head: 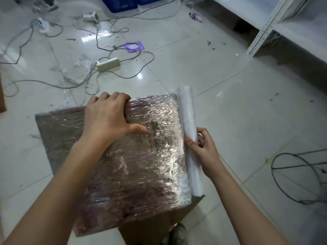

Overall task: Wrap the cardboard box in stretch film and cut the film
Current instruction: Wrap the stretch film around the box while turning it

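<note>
Box (123, 156), film-wrapped, no readable label; left hand (106, 119) curled over far edge, thumb spread; right hand (205, 151) grips film roll (189, 138) at right edge.

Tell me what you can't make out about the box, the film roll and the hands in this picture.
Head view only:
- Box: its underside and far side are hidden by the box itself; print is blurred under shiny film.
- Film roll: where the film leaves it is hidden behind the roll.
- Left hand: fingertips curl over the far edge, unseen.
- Right hand: palm hidden behind the roll.
</note>
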